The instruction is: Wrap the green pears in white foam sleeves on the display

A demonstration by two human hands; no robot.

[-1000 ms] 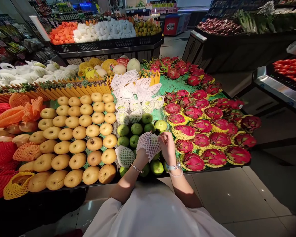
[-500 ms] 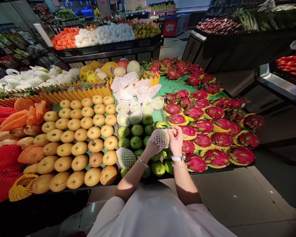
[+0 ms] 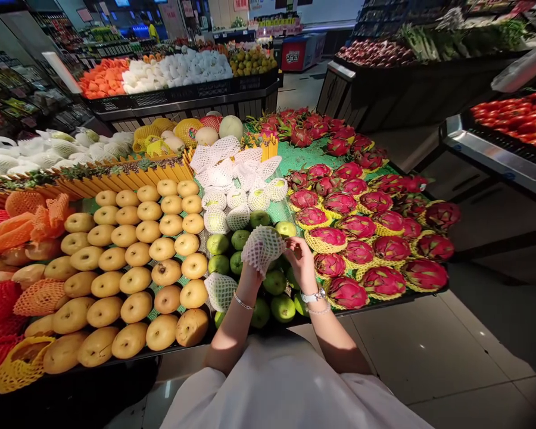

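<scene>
A white foam net sleeve covers the fingers of my left hand, hiding how they bend; the hand holds the net up over the fruit. Whether a fruit sits inside the net, I cannot tell. At the net's right edge, my right hand has curled fingers and thumb pinching the rim. Below both hands lie round green fruits, bare and glossy. One green fruit in a foam net lies left of my left wrist. Farther back are more netted green fruits and a pile of loose white foam nets.
Rows of tan pears fill the left side. Dragon fruits in yellow nets lie close on the right. Red and orange nets are at far left. A low yellow fence borders the back, with melons behind.
Both hands and the foam net have shifted left in the view, and the net now stands more upright over my left hand. The whole scene has also slid slightly left.
</scene>
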